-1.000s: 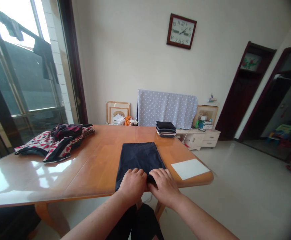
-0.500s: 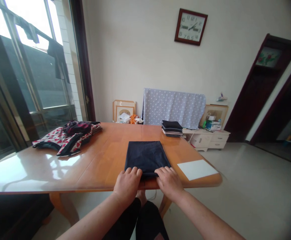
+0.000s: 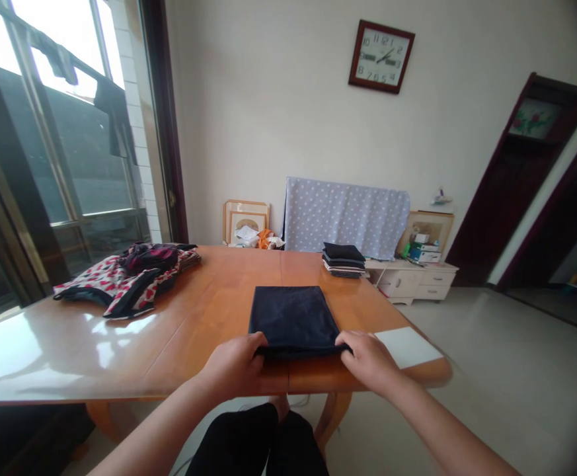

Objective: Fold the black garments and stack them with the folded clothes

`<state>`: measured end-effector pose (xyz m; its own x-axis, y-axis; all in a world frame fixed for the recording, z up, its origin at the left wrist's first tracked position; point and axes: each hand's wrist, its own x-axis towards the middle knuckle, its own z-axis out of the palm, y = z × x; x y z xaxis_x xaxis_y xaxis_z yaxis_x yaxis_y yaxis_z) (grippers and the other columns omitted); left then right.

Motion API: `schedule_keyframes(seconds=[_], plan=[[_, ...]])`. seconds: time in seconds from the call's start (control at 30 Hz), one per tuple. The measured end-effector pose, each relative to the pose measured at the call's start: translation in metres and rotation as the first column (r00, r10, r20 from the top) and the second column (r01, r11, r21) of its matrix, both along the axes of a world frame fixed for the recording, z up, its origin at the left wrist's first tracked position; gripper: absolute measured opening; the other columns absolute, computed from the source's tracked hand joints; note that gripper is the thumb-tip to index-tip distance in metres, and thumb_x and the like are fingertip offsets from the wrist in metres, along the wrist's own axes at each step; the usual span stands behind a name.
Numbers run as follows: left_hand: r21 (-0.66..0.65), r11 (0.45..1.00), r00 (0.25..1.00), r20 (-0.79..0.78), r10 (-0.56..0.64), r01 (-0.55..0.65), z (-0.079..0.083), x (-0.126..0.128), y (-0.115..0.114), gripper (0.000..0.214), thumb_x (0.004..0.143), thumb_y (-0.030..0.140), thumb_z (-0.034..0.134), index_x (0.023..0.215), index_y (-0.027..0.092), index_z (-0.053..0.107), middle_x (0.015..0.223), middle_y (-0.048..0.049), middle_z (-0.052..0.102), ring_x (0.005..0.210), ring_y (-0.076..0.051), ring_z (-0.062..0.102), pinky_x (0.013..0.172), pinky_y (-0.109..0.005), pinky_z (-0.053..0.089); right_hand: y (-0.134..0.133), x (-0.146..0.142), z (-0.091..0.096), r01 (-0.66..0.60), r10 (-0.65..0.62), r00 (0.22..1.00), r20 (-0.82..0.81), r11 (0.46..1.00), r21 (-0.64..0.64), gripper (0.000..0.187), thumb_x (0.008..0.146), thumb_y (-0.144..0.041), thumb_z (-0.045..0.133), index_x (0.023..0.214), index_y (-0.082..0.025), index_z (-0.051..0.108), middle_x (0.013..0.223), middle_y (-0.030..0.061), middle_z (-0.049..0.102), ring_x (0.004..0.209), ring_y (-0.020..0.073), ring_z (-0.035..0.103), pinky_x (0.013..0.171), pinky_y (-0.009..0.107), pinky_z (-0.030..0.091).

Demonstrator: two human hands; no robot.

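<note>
Gripping a folded dark cloth (image 3: 293,318) at its two near corners: left hand (image 3: 234,362) pinches the left one, right hand (image 3: 368,359) pinches the right one, fingers curled over the edge; can't tell how much fabric sits under the thumbs. Cloth lies flat at the near side of the wooden table (image 3: 209,317), directly between and ahead of the hands, stretching away from them. Near edge runs side to side from hand to hand; outline close to square, so no clear long axis. Neither hand is nearer, both touch it. White sheet (image 3: 410,347) just beyond the right hand, partly behind it. Folded stack (image 3: 344,260) farther back, right of the cloth. Heart-print clothes (image 3: 94,281) well off to the left. Behind: dotted cover (image 3: 345,215), white cabinet (image 3: 420,284), wall clock (image 3: 382,56).
</note>
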<state>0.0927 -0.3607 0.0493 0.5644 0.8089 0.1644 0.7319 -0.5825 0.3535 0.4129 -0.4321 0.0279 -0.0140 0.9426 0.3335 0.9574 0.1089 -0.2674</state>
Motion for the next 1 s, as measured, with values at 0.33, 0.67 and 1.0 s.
schedule_keyframes(seconds=[0.33, 0.67, 1.0], plan=[[-0.325, 0.925, 0.913, 0.404, -0.054, 0.198, 0.013, -0.001, 0.082, 0.02, 0.083, 0.033, 0.058, 0.096, 0.019, 0.063, 0.079, 0.0008, 0.059, 0.07, -0.015, 0.052, 0.063, -0.025, 0.039, 0.079, 0.033, 0.017, -0.158, 0.073, 0.703, -0.708, 0.986, -0.055, 0.017, 0.073, -0.025, 0.057, 0.087, -0.019, 0.064, 0.079, -0.002, 0.065, 0.079, 0.0176, 0.058, 0.072, 0.027, 0.041], [-0.569, 0.799, 0.861, 0.489, 0.138, 0.196, 0.012, 0.017, 0.187, 0.039, 0.074, 0.05, 0.068, 0.091, 0.016, 0.062, 0.07, 0.0029, 0.053, 0.061, -0.011, 0.046, 0.055, -0.022, 0.034, 0.184, 0.039, 0.006, -0.132, 0.007, 0.54, -0.842, 0.988, -0.076, 0.027, 0.076, -0.032, 0.062, 0.098, -0.018, 0.066, 0.091, 0.0023, 0.071, 0.085, 0.0197, 0.062, 0.079, 0.031, 0.045], [-0.587, 0.809, 0.857, 0.431, 0.284, 0.027, -0.025, 0.048, 0.257, 0.039, 0.067, 0.052, 0.067, 0.084, 0.018, 0.059, 0.059, 0.0049, 0.049, 0.052, -0.011, 0.045, 0.048, -0.023, 0.03, 0.259, 0.044, -0.029, 0.087, -0.099, 0.623, -0.776, 0.995, -0.056, 0.021, 0.076, -0.036, 0.06, 0.087, -0.019, 0.065, 0.079, 0.0016, 0.068, 0.077, 0.0198, 0.062, 0.072, 0.03, 0.046]])
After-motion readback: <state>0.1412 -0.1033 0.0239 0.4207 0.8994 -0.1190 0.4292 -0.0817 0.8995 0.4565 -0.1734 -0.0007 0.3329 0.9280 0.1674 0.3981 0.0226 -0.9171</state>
